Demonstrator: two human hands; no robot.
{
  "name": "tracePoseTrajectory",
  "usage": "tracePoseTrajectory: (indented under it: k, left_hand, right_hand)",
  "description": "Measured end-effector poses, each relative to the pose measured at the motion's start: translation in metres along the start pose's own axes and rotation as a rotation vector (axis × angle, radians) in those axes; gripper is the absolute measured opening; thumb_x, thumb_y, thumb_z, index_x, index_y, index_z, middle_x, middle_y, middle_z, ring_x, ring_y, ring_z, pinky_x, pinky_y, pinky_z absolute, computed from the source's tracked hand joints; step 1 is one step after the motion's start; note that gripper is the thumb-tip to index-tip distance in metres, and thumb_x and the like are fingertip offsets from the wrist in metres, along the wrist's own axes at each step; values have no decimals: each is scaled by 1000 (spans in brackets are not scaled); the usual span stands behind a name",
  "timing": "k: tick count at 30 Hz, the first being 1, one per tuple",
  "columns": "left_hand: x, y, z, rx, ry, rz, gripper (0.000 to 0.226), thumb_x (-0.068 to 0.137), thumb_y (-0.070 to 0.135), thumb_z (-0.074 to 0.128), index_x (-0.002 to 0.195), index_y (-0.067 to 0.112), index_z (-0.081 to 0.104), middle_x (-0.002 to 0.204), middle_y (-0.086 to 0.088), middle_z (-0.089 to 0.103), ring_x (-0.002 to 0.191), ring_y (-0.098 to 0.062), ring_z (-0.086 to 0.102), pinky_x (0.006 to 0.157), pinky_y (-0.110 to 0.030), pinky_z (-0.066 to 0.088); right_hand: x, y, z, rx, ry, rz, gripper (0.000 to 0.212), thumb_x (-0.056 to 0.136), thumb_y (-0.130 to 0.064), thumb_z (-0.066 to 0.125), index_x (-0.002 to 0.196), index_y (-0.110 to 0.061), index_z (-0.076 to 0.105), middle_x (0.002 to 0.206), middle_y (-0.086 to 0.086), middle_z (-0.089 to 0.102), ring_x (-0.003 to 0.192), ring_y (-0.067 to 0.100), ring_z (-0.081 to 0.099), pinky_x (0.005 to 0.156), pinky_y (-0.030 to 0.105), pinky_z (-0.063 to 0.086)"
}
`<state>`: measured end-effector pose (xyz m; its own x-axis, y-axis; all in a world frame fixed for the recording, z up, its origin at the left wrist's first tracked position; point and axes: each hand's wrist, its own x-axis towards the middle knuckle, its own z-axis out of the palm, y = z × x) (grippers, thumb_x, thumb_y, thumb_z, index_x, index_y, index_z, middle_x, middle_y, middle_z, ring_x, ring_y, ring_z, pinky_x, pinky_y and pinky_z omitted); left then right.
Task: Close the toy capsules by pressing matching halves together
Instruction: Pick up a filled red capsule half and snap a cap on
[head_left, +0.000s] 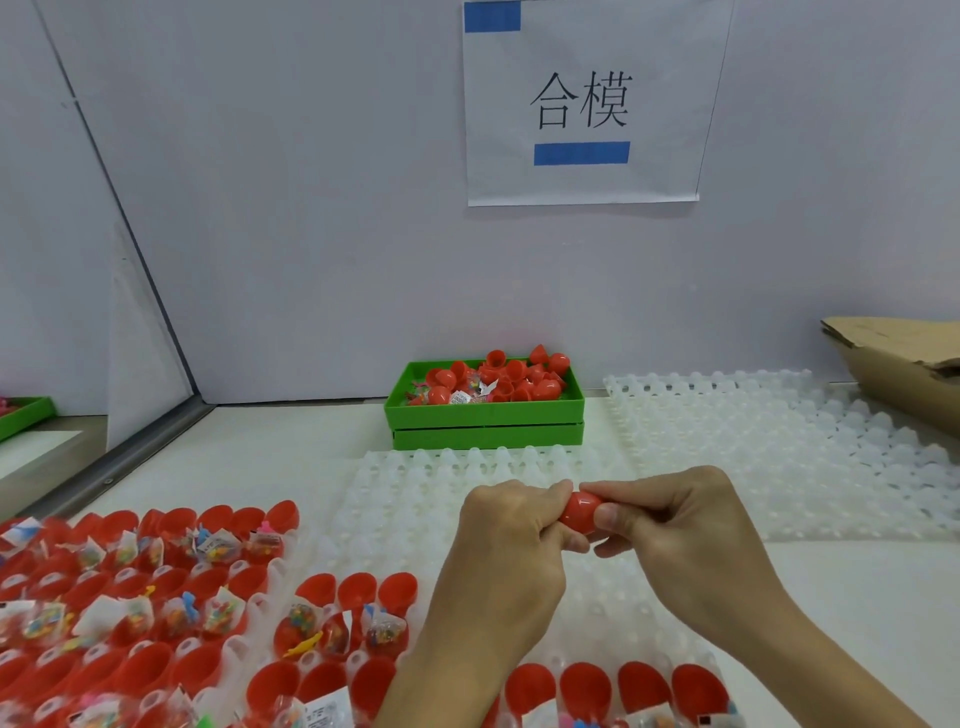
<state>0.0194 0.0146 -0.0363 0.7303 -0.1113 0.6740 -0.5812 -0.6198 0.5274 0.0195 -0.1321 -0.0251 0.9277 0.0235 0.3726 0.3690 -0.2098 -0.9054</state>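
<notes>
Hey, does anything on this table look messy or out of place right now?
Mostly tidy. The heaped red capsule halves overflow the rim of the green plastic bin at the wall, and a torn brown cardboard box leans over the white tray's corner.

White table (270, 457) carries translucent trays (753, 447), stacked green bins (485, 415), cardboard (893, 364)

Red capsule (581, 512); green tray (485, 413); white sign (582, 104), blue tape strips (581, 153).
</notes>
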Motion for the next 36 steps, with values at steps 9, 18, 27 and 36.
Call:
tracePoseTrajectory:
  k: [9, 18, 27, 36]
  left_hand:
    - [-1, 6, -1, 137, -167, -1, 17, 92, 4, 60, 103, 10, 72, 86, -5, 67, 70, -10, 45, 69, -19, 45]
    - [2, -1, -3, -38, -23, -77, 14, 79, 13, 79, 91, 21, 78, 77, 10, 70, 76, -7, 61, 71, -18, 51]
    - [4, 1, -3, -230, -78, -173, 36, 67, 24, 89, 101, 31, 76, 93, 17, 63, 93, -2, 60, 77, -13, 51]
    - [6, 6, -1, -991, -169, -520, 39, 61, 19, 77, 100, 14, 78, 100, -15, 75, 101, -31, 71, 88, -35, 58]
  right_hand:
    - [3, 5, 0, -131, -9, -51, 39, 82, 19, 62, 83, -16, 78, 66, -6, 75, 55, 15, 71, 54, 19, 57]
    - [3, 3, 1, -64, -148, -2, 25, 92, -3, 62, 101, -20, 77, 89, -8, 78, 87, 7, 74, 80, 20, 57]
    - [1, 4, 3, 199, -138, 104, 23, 92, -5, 63, 91, -21, 79, 85, 6, 77, 85, 18, 75, 76, 26, 60]
    - [3, 7, 8, 489, -189, 23, 23, 82, -24, 63, 98, -21, 79, 98, 12, 76, 99, 26, 72, 85, 30, 57]
